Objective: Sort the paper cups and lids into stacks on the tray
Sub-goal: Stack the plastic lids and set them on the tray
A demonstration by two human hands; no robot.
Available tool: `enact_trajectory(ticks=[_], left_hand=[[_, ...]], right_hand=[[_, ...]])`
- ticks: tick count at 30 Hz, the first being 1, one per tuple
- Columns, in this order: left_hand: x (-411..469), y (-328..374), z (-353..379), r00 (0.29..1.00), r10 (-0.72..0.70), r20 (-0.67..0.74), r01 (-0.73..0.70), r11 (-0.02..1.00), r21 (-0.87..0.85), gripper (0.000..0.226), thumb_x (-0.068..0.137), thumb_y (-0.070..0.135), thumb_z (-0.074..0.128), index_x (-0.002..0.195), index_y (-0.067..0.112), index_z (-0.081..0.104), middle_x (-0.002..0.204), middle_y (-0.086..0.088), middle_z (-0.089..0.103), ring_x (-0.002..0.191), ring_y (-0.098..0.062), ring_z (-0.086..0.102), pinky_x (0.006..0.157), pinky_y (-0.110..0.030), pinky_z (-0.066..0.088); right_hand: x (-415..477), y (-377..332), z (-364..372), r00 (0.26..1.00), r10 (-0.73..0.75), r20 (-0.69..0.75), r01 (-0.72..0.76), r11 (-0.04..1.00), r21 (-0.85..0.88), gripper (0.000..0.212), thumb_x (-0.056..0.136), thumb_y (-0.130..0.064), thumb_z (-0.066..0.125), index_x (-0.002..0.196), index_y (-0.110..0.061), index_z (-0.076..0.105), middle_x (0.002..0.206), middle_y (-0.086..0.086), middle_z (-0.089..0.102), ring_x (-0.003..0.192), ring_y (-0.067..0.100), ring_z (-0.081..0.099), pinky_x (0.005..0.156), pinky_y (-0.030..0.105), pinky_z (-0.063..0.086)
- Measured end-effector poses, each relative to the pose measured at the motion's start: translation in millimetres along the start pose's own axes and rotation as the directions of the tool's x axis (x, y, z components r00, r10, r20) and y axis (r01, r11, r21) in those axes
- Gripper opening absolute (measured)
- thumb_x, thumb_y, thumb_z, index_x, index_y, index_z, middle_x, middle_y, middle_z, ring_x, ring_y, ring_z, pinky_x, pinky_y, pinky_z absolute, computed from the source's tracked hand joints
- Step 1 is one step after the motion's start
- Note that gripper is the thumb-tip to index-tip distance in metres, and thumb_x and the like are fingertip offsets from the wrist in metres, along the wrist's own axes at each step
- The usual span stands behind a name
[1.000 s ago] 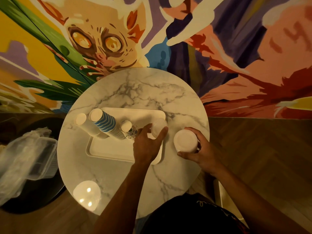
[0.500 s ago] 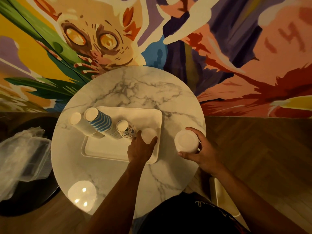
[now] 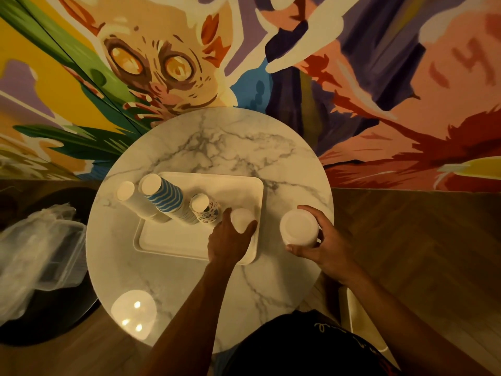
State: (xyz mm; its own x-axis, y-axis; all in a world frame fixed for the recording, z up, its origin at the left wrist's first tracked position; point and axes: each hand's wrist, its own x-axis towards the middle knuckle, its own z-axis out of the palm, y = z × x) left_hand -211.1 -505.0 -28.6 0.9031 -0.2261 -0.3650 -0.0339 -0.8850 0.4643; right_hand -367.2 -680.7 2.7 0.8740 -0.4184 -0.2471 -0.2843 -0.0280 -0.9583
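Holding, in my left grip point(image 3: 230, 240), a small white round paper piece point(image 3: 242, 219): thumb and fingers curl round its sides. Cup or lid stack, I cannot tell. It sits over the near right part of the flat white rectangular tray point(image 3: 173, 240), just beside the short patterned paper cup stack point(image 3: 204, 210).

My right grip point(image 3: 322, 245) is closed round a wide white upturned paper cup point(image 3: 298, 230), off the tray and over the round marble-patterned desk point(image 3: 217, 147). Whether it rests on the desk is not visible.

Further left, the tall blue-striped paper cup stack point(image 3: 165, 198) and the plain white paper cup stack point(image 3: 130, 196) lean at the tray's left end.

Judgement: the step in hand is seating the small piece. It should go down flat on bare tray, clear of the patterned stack, and be released only once steady. The leaning stacks look easy to knock.

Against one second ago, the small piece has moved in from the tray's right edge towards the patterned stack. The right grip and its cup are unchanged.
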Motion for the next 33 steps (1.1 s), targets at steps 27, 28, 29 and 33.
enact_trajectory(ticks=[27,28,29,33], left_hand=[[-66,69,-36,0.900,0.430,0.077,-0.428,0.903,-0.035,0.087,0.059,0.084,0.070,0.132,0.041,0.051,0.121,0.015,0.050,0.105,-0.011,0.058,0.082,-0.033,0.055],[-67,69,-36,0.901,0.428,0.071,-0.426,0.904,-0.043,0.087,0.060,0.083,0.070,0.133,0.041,0.051,0.122,0.015,0.050,0.106,-0.011,0.058,0.083,-0.034,0.056],[-67,69,-38,0.904,0.423,0.057,-0.420,0.905,-0.067,0.085,0.062,0.082,0.071,0.134,0.042,0.051,0.122,0.015,0.051,0.105,-0.011,0.058,0.084,-0.033,0.056],[-61,64,-45,0.938,0.339,-0.071,-0.345,0.893,-0.290,0.070,0.072,0.071,0.076,0.131,0.040,0.055,0.110,0.012,0.055,0.089,-0.010,0.060,0.074,-0.024,0.052]], right_hand=[[13,18,11,0.997,-0.078,-0.008,0.078,0.997,-0.009,0.089,0.066,-0.017,0.093,0.132,-0.049,0.043,0.136,-0.026,0.050,0.126,0.004,0.053,0.096,0.021,0.054],[12,16,12,0.997,-0.072,-0.014,0.072,0.997,-0.003,0.086,0.066,-0.019,0.092,0.130,-0.049,0.043,0.134,-0.026,0.050,0.123,0.004,0.053,0.092,0.017,0.054],[11,15,13,0.998,-0.063,-0.016,0.063,0.998,0.014,0.085,0.066,-0.018,0.092,0.128,-0.049,0.043,0.134,-0.026,0.050,0.121,0.005,0.054,0.089,0.018,0.056],[7,11,13,0.999,-0.044,-0.016,0.045,0.998,0.049,0.084,0.066,-0.023,0.095,0.132,-0.046,0.048,0.136,-0.021,0.053,0.125,0.014,0.055,0.088,0.032,0.061]])
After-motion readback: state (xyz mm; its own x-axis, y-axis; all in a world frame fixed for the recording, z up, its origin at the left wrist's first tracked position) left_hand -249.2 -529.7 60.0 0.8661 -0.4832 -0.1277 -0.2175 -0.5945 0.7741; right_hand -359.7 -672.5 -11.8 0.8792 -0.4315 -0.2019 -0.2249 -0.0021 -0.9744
